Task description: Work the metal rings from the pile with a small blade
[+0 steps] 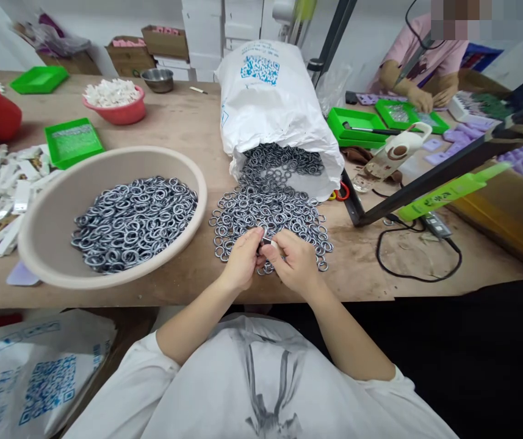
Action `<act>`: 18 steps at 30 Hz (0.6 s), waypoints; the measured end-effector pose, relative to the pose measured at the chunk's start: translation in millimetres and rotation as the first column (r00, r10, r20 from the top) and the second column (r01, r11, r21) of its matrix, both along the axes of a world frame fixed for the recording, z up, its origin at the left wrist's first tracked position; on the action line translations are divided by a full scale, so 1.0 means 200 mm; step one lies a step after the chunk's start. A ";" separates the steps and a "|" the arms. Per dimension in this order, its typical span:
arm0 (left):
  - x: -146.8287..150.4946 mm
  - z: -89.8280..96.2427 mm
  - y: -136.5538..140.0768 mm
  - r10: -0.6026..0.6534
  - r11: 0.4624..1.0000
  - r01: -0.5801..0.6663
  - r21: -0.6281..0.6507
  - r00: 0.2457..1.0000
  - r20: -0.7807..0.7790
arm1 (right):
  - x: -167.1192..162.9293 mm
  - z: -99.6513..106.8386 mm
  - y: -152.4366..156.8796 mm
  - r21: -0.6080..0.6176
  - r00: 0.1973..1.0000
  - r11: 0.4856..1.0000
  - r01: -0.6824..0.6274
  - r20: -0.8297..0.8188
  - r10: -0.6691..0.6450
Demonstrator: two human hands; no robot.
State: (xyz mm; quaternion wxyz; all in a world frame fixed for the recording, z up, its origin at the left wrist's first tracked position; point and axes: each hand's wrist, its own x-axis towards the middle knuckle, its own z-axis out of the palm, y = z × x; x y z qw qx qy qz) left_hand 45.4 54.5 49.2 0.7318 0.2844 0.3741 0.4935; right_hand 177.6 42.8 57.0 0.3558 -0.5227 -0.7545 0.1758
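Smooth, glossy metal rings (273, 211)

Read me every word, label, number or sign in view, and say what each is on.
Nothing is sharp enough to quote.
White sack spilling rings: blue characters and QR code, too small and blurred.
Lower-left sack: larger blue characters and QR code, too distorted.
Lime-green item at right: dark characters, too blurred.

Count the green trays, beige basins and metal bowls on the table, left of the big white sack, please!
Green trays: 2
Beige basin of grey rings: 1
Metal bowl: 1
Total: 4
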 end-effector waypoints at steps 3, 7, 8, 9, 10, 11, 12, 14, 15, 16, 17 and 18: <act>0.01 0.00 -0.01 0.013 1.000 -0.013 -0.016 1.000 -0.009 | 0.00 0.01 -0.01 0.016 0.998 1.000 -0.005 0.068 0.004; 0.02 -0.01 -0.01 0.008 1.000 -0.008 -0.028 1.000 -0.001 | 0.00 0.01 -0.01 0.019 0.995 1.000 -0.013 0.096 0.011; 0.01 -0.01 -0.01 0.002 1.000 -0.002 -0.031 1.000 0.002 | 0.00 0.01 -0.01 0.016 0.996 1.000 -0.017 0.093 0.016; 0.01 -0.01 -0.01 -0.008 0.999 0.008 -0.031 1.000 0.004 | 0.00 0.00 -0.02 0.010 0.996 1.000 -0.025 0.081 0.024; 0.00 -0.01 -0.01 -0.019 0.999 0.019 -0.030 1.000 0.006 | -0.01 -0.01 -0.02 0.000 0.997 0.999 -0.038 0.062 0.038; -0.01 -0.02 -0.01 -0.028 0.999 0.028 -0.030 1.000 0.008 | -0.01 -0.02 -0.01 -0.014 0.998 0.999 -0.052 0.038 0.052; -0.02 -0.03 -0.02 -0.042 0.999 0.042 -0.031 0.999 0.006 | -0.01 -0.04 0.00 -0.029 0.999 0.998 -0.052 0.007 0.052; -0.04 -0.05 -0.05 -0.090 0.996 0.089 -0.029 0.996 -0.002 | 0.01 -0.08 0.06 -0.063 0.998 0.998 0.019 -0.052 -0.022; -0.06 -0.07 -0.07 -0.120 0.992 0.120 -0.027 0.993 -0.008 | 0.01 -0.10 0.10 -0.082 0.994 0.993 0.087 -0.058 -0.092; -0.07 -0.08 -0.08 -0.149 0.988 0.149 -0.028 0.989 -0.012 | 0.02 -0.12 0.16 -0.101 0.985 0.981 0.164 -0.038 -0.169; -0.09 -0.10 -0.10 -0.168 0.985 0.168 -0.032 0.986 -0.016 | 0.02 -0.14 0.21 -0.116 0.974 0.967 0.227 0.019 -0.227; -0.10 -0.11 -0.11 -0.168 0.985 0.167 -0.038 0.986 -0.019 | 0.02 -0.15 0.27 -0.128 0.963 0.957 0.260 0.104 -0.248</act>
